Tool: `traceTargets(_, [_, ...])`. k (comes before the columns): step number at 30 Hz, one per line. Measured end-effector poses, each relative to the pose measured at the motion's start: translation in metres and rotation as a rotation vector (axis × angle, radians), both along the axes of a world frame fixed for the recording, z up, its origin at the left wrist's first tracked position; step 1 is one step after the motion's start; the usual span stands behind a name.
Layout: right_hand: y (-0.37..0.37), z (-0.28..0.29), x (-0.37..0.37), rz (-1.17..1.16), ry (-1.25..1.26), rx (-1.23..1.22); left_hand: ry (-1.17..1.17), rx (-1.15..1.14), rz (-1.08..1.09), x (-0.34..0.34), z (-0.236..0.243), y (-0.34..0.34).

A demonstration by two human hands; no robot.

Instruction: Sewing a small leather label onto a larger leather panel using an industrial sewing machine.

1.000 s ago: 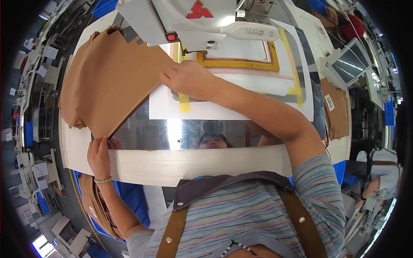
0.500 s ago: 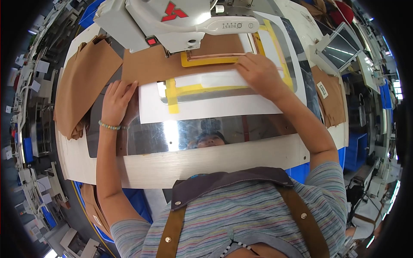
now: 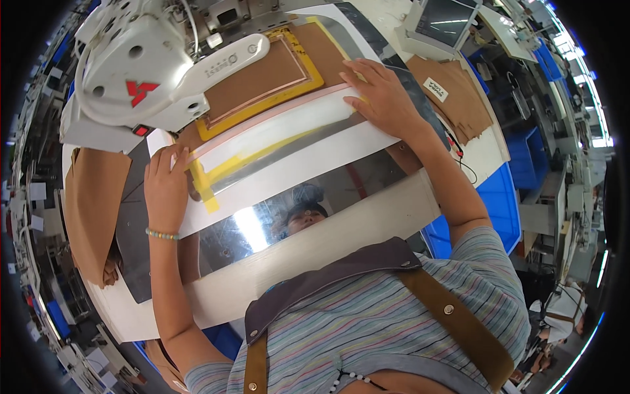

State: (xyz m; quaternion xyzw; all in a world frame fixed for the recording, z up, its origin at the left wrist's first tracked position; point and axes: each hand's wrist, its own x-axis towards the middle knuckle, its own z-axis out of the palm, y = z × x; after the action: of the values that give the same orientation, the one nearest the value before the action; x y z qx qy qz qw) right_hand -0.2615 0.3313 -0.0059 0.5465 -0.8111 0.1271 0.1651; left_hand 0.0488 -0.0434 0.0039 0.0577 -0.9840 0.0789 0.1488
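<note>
Brown cloth [image 3: 262,81]: upper centre of view, under yellow frame [image 3: 262,107] | my hands: left hand [image 3: 167,187], left of centre, at cloth's left end, pinching or pressing I can't tell; right hand [image 3: 384,100], upper right, fingers spread at its right end

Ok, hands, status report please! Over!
Left hand, right hand at opposite ends of brown sheet. Sheet under yellow frame. White machine head hides part of frame.
</note>
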Motion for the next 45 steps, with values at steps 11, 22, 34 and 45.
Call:
traceTargets(11, [0.005, -0.016, 0.002, -0.061, -0.116, 0.013, 0.015, 0.251, -0.002, 0.007, -0.012, 0.016])
traceTargets(22, [0.005, -0.016, 0.000, -0.095, -0.096, 0.020, 0.216, 0.178, -0.001, 0.010, -0.006, 0.015])
traceTargets(34, [0.006, -0.014, -0.001, -0.092, -0.105, 0.056, 0.065, 0.227, 0.044, 0.013, -0.014, 0.016])
traceTargets(45, [0.022, 0.001, -0.019, -0.099, 0.032, -0.240, 0.011, 0.234, 0.061, 0.010, -0.010, 0.013])
